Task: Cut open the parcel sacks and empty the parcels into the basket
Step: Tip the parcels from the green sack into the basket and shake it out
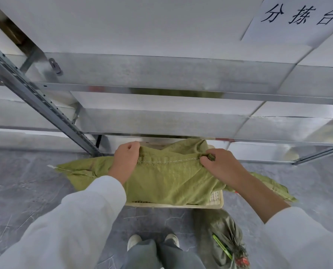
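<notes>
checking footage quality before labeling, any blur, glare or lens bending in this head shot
Head view: wide-angle bending bows the metal shelf rails and the upright; soft glare on the metal; the paper sign at top right is smeared; the left hand, right hand and green sack are fairly sharp; light is even, shadows faint.

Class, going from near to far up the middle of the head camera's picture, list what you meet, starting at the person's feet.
Shoes → bare grey floor → basket rim → green sack draped over the basket → metal shelf rails → paper sign.
</notes>
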Tool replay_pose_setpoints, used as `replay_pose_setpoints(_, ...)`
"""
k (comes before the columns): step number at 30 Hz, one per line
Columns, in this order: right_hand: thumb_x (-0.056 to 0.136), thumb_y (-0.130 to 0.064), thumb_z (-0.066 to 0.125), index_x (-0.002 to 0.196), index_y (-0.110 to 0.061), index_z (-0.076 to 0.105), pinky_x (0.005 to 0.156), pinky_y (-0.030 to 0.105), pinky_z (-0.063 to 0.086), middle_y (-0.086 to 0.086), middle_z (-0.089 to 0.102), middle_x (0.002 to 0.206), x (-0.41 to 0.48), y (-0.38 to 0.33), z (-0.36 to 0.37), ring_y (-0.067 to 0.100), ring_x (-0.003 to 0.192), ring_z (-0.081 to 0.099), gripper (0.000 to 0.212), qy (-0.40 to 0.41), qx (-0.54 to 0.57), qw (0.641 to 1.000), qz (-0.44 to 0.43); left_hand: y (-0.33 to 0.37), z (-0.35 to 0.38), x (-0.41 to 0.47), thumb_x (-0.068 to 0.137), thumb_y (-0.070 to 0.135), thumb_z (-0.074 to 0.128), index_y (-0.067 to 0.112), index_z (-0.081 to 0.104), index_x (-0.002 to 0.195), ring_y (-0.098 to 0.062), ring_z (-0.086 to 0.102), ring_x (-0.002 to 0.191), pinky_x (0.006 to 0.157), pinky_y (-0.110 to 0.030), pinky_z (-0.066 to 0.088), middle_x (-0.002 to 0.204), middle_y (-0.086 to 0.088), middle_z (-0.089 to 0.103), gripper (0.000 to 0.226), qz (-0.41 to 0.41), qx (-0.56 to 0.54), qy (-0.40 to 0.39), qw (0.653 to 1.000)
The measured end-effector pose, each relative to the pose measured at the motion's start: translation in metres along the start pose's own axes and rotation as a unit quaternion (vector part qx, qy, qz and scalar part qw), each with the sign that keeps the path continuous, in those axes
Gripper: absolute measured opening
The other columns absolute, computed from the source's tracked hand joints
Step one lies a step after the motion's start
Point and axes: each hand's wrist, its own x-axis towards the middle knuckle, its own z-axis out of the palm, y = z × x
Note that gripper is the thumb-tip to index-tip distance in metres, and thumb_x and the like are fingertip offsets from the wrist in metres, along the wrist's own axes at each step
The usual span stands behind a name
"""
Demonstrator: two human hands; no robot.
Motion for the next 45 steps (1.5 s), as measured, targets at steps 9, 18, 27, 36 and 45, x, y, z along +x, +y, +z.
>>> replay_pose_setpoints(9, 0.084, -0.037, 0.049, 0.069, -0.025, 0.060, 0.049, 0.026, 0.038, -0.003, 0.058, 0.064, -0.018, -0.005, 0.001, 0.011, 0.050, 0.048, 0.022, 0.006, 0.023, 1.000, -0.003, 0.006, -0.010, -0.016, 0.093, 0.021, 0.039, 0.022, 0.024, 0.056, -0.016, 0.025, 0.054, 0.055, -0.028, 0.020, 0.055, 0.003, 0.025, 0.040, 0.019, 0.011, 0.011, 1.000)
replay_pose_setpoints(18, 0.085, -0.031, 0.052, 0.061, -0.022, 0.052, 0.049, 0.025, 0.034, -0.009, 0.047, 0.052, -0.021, -0.022, -0.017, 0.010, 0.045, 0.041, 0.025, 0.059, 0.044, 0.997, -0.025, 0.027, -0.022, -0.016, 0.089, 0.023, 0.042, 0.024, 0.023, 0.056, -0.013, 0.020, 0.050, 0.054, -0.028, 0.018, 0.045, 0.013, 0.021, 0.038, 0.025, -0.052, 0.028, 0.998)
replay_pose_setpoints(27, 0.085, -0.030, 0.053, 0.060, -0.017, 0.050, 0.048, 0.027, 0.033, -0.006, 0.044, 0.053, -0.033, -0.034, -0.036, 0.012, 0.046, 0.038, 0.028, 0.092, 0.046, 0.994, -0.047, 0.045, -0.030, -0.026, 0.090, 0.021, 0.043, 0.023, 0.023, 0.056, -0.009, 0.019, 0.046, 0.053, -0.028, 0.018, 0.046, 0.013, 0.019, 0.039, 0.059, -0.077, 0.041, 0.994)
replay_pose_setpoints(36, 0.084, -0.029, 0.053, 0.076, -0.002, 0.059, 0.052, 0.029, 0.035, 0.003, 0.049, 0.062, -0.040, -0.042, -0.057, 0.015, 0.052, 0.041, 0.029, 0.128, 0.043, 0.989, -0.060, 0.065, -0.037, -0.037, 0.091, 0.019, 0.042, 0.022, 0.024, 0.057, -0.010, 0.020, 0.049, 0.054, -0.028, 0.019, 0.051, 0.009, 0.020, 0.039, 0.092, -0.117, 0.045, 0.988)
replay_pose_setpoints(45, 0.083, -0.028, 0.054, 0.073, -0.010, 0.064, 0.051, 0.028, 0.038, 0.006, 0.058, 0.065, -0.041, -0.043, -0.060, 0.013, 0.051, 0.044, 0.023, 0.125, 0.042, 0.988, -0.074, 0.064, -0.029, -0.046, 0.093, 0.019, 0.042, 0.022, 0.023, 0.059, -0.013, 0.019, 0.053, 0.055, -0.029, 0.020, 0.056, 0.004, 0.020, 0.039, 0.055, -0.150, 0.073, 0.984)
